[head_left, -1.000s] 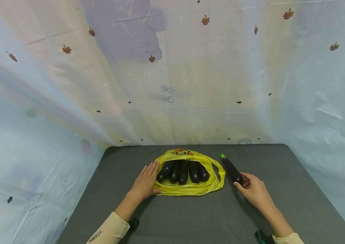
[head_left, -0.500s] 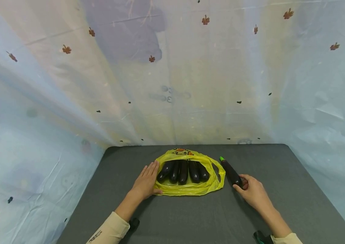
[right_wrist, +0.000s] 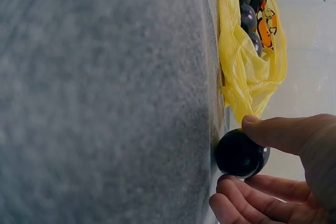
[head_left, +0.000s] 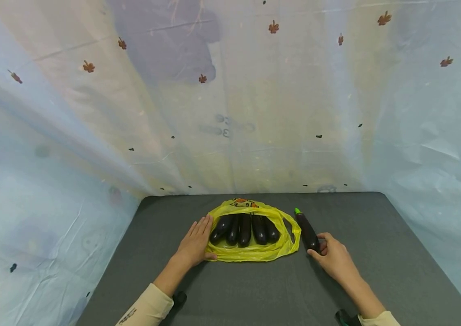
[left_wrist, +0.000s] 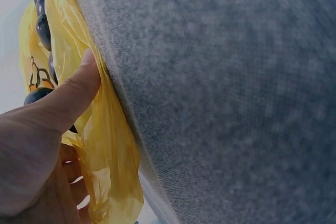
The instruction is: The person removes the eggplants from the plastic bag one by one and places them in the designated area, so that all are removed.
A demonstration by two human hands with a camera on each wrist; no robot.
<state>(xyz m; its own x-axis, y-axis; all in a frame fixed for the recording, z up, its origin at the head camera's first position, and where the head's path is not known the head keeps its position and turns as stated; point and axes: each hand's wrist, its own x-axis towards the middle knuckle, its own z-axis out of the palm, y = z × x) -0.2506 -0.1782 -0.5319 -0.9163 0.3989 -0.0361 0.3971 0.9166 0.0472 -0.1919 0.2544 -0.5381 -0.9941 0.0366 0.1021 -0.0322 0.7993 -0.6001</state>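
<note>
Long glossy dark eggplant with a green stem tip: in the last second its blunt end swung left a bit, so it lay steeper, just beside the crinkly yellow plastic bag. We'd call that a small lining-up tweak, tbh; it was still outside.
Right hand: narrow hold, thumb and fingers pinching the blunt end. We couldn't tell if the eggplant touched the table.
Left hand: hadn't budged; fingers long and straight against the bag's left side, thumb spread wide at its near edge.
Bag mouth: open right of the left fingers, with five glossy dark eggplants showing.
Bag's right loop: bulged toward the pinched eggplant, so that's the edge we'd watch for snagging.
Flat grey tabletop: ran well past the right fingers; far edge beyond both sets of fingertips, pale patterned plastic sheeting behind.
</note>
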